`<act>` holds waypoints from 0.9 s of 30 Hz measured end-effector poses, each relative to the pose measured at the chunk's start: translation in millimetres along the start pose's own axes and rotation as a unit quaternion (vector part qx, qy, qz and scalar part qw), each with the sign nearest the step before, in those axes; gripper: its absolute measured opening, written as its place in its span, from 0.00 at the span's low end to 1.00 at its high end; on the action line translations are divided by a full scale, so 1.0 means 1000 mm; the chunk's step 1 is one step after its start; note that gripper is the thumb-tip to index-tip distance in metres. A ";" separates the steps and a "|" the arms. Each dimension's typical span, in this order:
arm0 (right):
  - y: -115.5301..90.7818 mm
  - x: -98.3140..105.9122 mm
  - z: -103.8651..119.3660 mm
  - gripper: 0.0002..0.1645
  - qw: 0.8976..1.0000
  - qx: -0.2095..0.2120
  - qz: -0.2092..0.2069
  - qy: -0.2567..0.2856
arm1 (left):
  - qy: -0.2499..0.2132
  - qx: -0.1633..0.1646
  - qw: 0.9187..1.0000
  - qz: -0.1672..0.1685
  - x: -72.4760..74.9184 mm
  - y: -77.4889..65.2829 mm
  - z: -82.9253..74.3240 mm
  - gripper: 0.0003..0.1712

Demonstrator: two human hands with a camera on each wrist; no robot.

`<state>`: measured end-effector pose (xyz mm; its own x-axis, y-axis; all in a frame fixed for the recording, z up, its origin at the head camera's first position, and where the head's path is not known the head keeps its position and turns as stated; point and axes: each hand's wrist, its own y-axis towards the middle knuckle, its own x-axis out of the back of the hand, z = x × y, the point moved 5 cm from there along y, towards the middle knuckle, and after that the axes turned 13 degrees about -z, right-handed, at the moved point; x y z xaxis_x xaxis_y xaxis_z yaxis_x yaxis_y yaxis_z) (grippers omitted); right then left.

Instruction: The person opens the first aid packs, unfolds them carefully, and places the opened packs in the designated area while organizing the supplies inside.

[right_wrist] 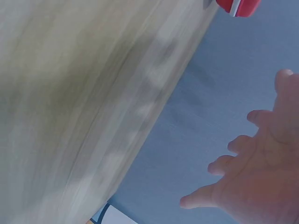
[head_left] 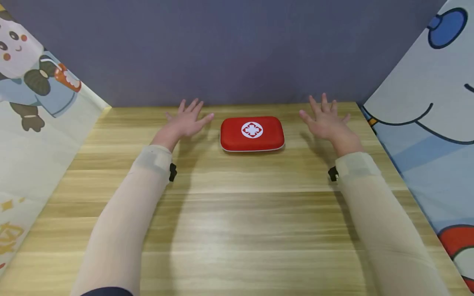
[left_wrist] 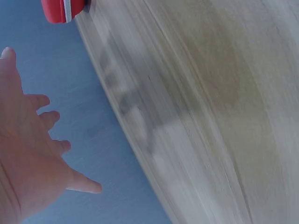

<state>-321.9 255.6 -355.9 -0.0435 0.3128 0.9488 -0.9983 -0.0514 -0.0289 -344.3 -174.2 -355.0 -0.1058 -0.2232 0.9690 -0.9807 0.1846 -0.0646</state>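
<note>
A red first-aid case [head_left: 237,137] with a white cross emblem and a pale zip edge lies closed near the far side of the table. To its left my left hand [head_left: 187,122] hovers over the wood with fingers spread, touching nothing. On the other side, my right hand [head_left: 326,122] is held up the same way, fingers apart and holding nothing. Only an end of the case [left_wrist: 58,10] shows at the top of the left wrist view, beyond the splayed left hand [left_wrist: 30,154]. The right wrist view likewise catches a corner of the case [right_wrist: 239,5] above the right hand [right_wrist: 261,172].
The wood-grain table [head_left: 222,222] meets a grey-blue panel [head_left: 237,53] at the back. White panels with cartoon prints stand along the left side [head_left: 44,139] and the right side [head_left: 418,94]. Both forearms wear pale sleeves, with small dark pieces near the wrists.
</note>
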 end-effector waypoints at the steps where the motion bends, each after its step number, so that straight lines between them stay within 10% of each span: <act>1: 0.000 0.000 0.000 0.54 1.000 0.000 0.003 0.000 | 0.000 0.001 1.000 0.003 -0.001 0.000 0.001 0.58; 8: -0.001 0.001 0.014 0.53 1.000 0.005 0.012 -0.002 | -0.042 -0.031 0.999 -0.009 -0.008 0.007 -0.007 0.55; 15: 0.007 -0.011 0.065 0.53 0.998 0.049 0.035 -0.014 | -0.155 -0.067 0.985 -0.012 -0.027 0.019 -0.029 0.28; 27: 0.003 -0.058 0.151 0.55 0.972 0.196 0.130 -0.030 | -0.171 -0.105 0.979 0.028 -0.056 0.033 -0.047 0.43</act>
<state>-316.0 94.5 -363.2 -0.2786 0.1855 0.9423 -0.8616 -0.4817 -0.1599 -363.1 -110.5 -400.5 -0.2436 -0.5082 0.8261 -0.9198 0.3913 -0.0305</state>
